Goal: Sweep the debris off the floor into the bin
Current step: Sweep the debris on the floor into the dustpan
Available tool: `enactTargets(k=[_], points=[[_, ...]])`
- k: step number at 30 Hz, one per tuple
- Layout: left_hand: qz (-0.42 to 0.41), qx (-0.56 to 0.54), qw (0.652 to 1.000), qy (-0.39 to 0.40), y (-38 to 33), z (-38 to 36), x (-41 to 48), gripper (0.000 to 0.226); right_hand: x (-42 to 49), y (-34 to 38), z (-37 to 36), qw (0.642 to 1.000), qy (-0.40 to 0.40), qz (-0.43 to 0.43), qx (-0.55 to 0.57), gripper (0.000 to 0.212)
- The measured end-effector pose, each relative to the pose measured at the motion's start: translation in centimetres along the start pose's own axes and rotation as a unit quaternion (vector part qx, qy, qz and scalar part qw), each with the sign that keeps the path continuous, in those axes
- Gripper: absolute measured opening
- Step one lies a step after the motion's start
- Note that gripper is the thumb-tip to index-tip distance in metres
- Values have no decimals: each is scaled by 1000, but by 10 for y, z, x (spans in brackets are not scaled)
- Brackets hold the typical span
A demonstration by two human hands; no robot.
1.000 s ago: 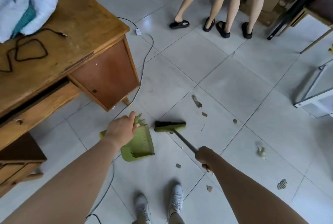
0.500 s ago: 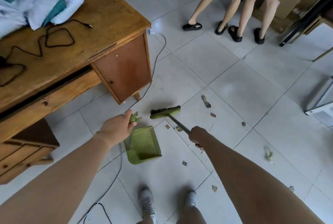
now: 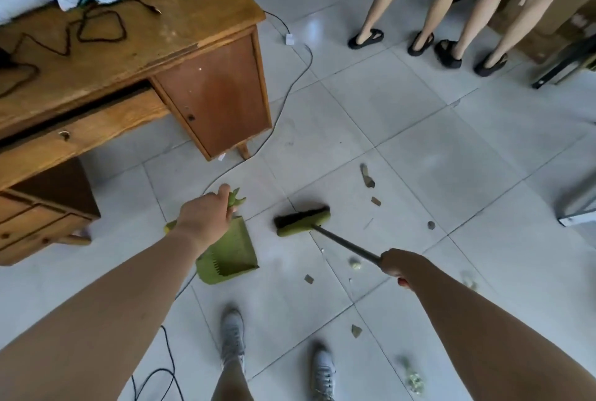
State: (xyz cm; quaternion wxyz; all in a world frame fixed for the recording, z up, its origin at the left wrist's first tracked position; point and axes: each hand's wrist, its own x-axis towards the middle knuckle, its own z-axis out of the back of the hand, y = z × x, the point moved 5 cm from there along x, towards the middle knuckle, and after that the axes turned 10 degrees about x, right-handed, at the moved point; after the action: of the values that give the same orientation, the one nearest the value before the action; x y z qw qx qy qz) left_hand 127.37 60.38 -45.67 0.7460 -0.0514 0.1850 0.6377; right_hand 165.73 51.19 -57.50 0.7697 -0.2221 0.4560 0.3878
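Note:
My left hand (image 3: 204,221) grips the handle of a green dustpan (image 3: 230,255) that rests on the pale tiled floor in front of my feet. My right hand (image 3: 398,266) is closed on the dark handle of a green broom; its head (image 3: 303,221) sits on the floor just right of the pan. Small brown scraps lie beyond and around the broom: a curled piece (image 3: 367,176), a flat chip (image 3: 375,201), a round bit (image 3: 431,225), a chip (image 3: 309,278) near the pan. Pale crumpled bits (image 3: 354,263) lie by the handle. No bin is in view.
A wooden desk (image 3: 180,23) with a cabinet door stands at the left, cloth and a black cord on top. A black cable (image 3: 290,91) runs over the floor past the dustpan. Two people's legs (image 3: 429,13) stand at the back right. A white frame (image 3: 577,207) sits at the right edge.
The broom head has shifted right, away from the dustpan, and my right hand has drawn back. The dustpan has barely moved in my left hand. The view has swung slightly.

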Motion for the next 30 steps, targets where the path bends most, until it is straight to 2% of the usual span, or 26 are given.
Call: enactTargets(k=[3, 6, 8, 10, 13, 19, 22, 24, 27, 30], points=[[16, -7, 1000, -15, -39, 0, -10, 28, -1, -49, 6, 1000, 25, -10, -6, 35], [14, -6, 999, -32, -73, 9, -16, 27, 8, -107, 13, 999, 30, -32, -30, 20], [8, -5, 999, -39, -91, 17, -19, 26, -5, -129, 22, 998, 28, -38, -33, 24], [2, -13, 999, -46, -105, 25, -22, 25, -26, -146, 36, 998, 10, -38, -53, 25], [0, -32, 998, -54, -120, 34, -26, 25, -53, -155, 58, 995, -35, -42, -78, 14], [-18, -52, 997, -60, -140, 42, -36, 27, -59, -125, 72, 988, -84, 37, -124, 13], [-15, -55, 996, -65, -141, 44, -44, 27, -64, -106, 75, 978, -92, 63, -176, 19], [-9, -60, 996, -69, -137, 44, -52, 28, -69, -92, 76, 966, -99, 83, -226, 21], [4, -53, 996, -75, -121, 43, -69, 29, -82, -73, 74, 946, -103, 112, -286, 10], [7, -30, 996, -81, -94, 42, -91, 30, -94, -53, 65, 942, -88, 120, -302, 14]])
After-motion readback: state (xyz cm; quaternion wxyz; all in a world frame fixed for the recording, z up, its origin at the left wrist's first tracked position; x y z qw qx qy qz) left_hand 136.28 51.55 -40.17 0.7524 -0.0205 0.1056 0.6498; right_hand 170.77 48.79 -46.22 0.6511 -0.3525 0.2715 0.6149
